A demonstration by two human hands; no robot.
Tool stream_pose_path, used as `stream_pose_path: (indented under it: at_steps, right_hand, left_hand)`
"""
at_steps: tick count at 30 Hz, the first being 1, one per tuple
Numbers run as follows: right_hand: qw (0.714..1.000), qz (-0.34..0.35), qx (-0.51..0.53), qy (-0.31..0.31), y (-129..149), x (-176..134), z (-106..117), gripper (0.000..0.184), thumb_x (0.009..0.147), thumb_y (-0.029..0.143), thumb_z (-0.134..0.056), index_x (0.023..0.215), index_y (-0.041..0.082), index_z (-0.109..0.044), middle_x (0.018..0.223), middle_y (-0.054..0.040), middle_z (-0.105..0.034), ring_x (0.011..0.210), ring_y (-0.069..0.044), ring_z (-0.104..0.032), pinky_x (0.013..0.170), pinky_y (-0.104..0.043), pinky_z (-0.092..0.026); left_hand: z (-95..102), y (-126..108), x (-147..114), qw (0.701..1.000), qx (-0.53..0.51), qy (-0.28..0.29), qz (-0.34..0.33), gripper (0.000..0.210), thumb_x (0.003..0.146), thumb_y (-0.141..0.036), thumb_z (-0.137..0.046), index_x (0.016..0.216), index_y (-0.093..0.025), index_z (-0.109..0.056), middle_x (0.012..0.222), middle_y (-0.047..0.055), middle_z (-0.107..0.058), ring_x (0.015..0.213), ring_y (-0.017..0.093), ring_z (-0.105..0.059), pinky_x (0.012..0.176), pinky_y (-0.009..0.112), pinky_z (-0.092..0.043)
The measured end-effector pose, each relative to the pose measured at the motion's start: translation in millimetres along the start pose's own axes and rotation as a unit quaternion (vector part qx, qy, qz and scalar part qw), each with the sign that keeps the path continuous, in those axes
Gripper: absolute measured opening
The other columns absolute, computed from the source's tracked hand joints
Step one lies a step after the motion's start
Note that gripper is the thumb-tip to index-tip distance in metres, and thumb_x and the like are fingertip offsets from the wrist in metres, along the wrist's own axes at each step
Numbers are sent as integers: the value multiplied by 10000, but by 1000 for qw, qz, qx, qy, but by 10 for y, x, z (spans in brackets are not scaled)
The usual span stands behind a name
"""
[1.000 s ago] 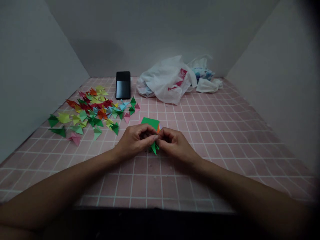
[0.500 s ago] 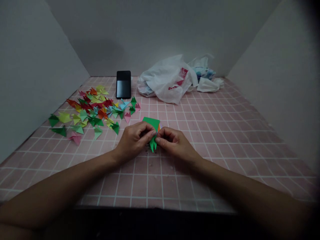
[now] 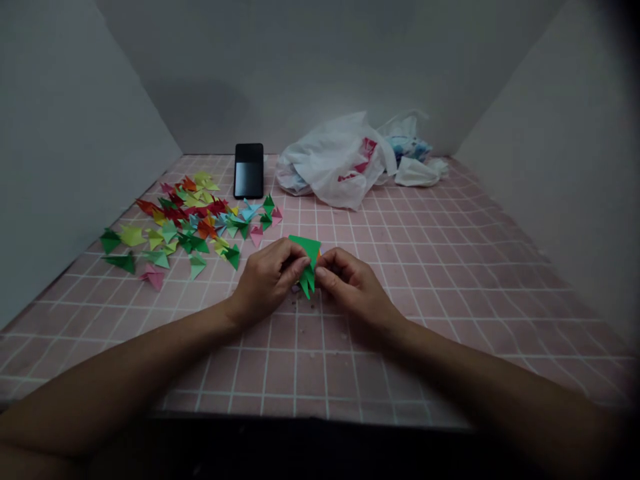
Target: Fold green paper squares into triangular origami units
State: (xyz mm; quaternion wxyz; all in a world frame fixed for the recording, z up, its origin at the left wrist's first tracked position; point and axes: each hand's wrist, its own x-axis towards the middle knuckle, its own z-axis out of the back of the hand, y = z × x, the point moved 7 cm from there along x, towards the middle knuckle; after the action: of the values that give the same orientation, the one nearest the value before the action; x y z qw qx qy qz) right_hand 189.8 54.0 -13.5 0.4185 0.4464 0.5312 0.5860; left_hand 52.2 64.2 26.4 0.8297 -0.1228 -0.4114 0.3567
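In the head view, at the middle of the checked cloth (image 3: 415, 360), the left hand (image 3: 270, 277) pinches the green paper (image 3: 307, 283) between thumb and fingers, its forked points toward the person. The right hand (image 3: 353, 285) curls narrowly at the paper's right edge, though whether it grips I cannot tell. Beyond, left of a white bag (image 3: 323, 163) whose crumpled red print (image 3: 369, 152) is unreadable, are a phone (image 3: 249, 175) and colourful folded papers (image 3: 206, 229).

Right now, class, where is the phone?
In the head view, the phone is left of centre near the back wall, just left of the big white bag and beyond the folded papers.
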Motion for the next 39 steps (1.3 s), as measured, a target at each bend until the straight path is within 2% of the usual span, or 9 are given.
stream_pose_path:
  at_steps: [6, 9, 14, 17, 20, 24, 29, 36, 39]
  right_hand:
    - [993, -85, 66, 46, -81, -54, -101, 272, 859, 413, -660, 758, 200, -526, 663, 30, -528, 562, -103, -449, 536, -260, -328]
    - [991, -87, 95, 26, -91, -57, -79, 279, 887, 445, -633, 794, 202, -532, 665, 33, -534, 551, -100, -458, 537, -258, -340]
    - [997, -36, 71, -4, -71, 6, 8, 219, 841, 377, -699, 884, 207, -568, 772, 22, -565, 613, -106, -482, 566, -261, -381]
    - [997, -11, 81, 5, -60, 21, -12, 240, 765, 277, -759, 927, 213, -594, 894, 3, -605, 725, -119, -546, 648, -272, -436]
    - [991, -24, 126, 33, -83, 6, -86, 271, 753, 248, -773, 959, 224, -598, 933, -12, -656, 810, -146, -614, 715, -296, -478]
    - [985, -53, 154, 47, -119, -21, -136, 212, 782, 266, -753, 928, 216, -606, 822, -1, -674, 712, -134, -612, 656, -285, -471]
    - [986, -83, 145, 20, -163, -36, -99, 171, 789, 266, -736, 791, 195, -580, 718, 31, -576, 609, -98, -527, 589, -263, -425]
    - [994, 6, 107, 17, -68, -22, -86, 223, 789, 217, -714, 962, 231, -575, 811, 25, -584, 743, -130, -554, 658, -281, -430]
    - [998, 51, 28, 16, 16, -49, -75, 204, 820, 190, -677, 1000, 252, -601, 846, 12, -589, 778, -152, -556, 707, -315, -446]
  left_hand:
    - [49, -17, 3, 1000, -4, -20, -3, 123, 930, -203, -582, 809, -183, -579, 710, -13, -594, 634, 116, -546, 615, 236, -432]
    - [17, 140, -7, 991, -84, -16, 106, 122, 912, -238, -596, 803, -185, -577, 666, -24, -572, 599, 112, -539, 576, 231, -424]
    - [-193, 446, -103, 884, -331, 12, 329, 218, 872, -378, -624, 801, -183, -555, 595, -43, -542, 486, 103, -509, 474, 226, -434]
    - [-284, 480, -142, 832, -407, 19, 378, 250, 835, -392, -672, 785, -176, -557, 595, -47, -551, 478, 88, -509, 472, 214, -444]
    - [-335, 439, -164, 808, -448, 21, 383, 256, 815, -371, -709, 764, -173, -555, 578, -61, -540, 462, 67, -490, 458, 187, -418]
    - [-366, 386, -190, 803, -455, 33, 383, 252, 810, -362, -722, 766, -170, -565, 556, -66, -535, 448, 59, -480, 443, 176, -385]
    - [-329, 380, -183, 817, -437, 23, 376, 234, 799, -337, -737, 788, -163, -581, 628, -56, -557, 506, 57, -509, 494, 178, -424]
    - [-300, 319, -152, 822, -429, 23, 374, 264, 773, -352, -749, 781, -172, -556, 610, -57, -549, 487, 65, -498, 464, 186, -422]
    - [-278, 288, -139, 831, -417, 26, 369, 263, 765, -346, -753, 769, -172, -556, 611, -53, -558, 487, 68, -512, 460, 185, -427]
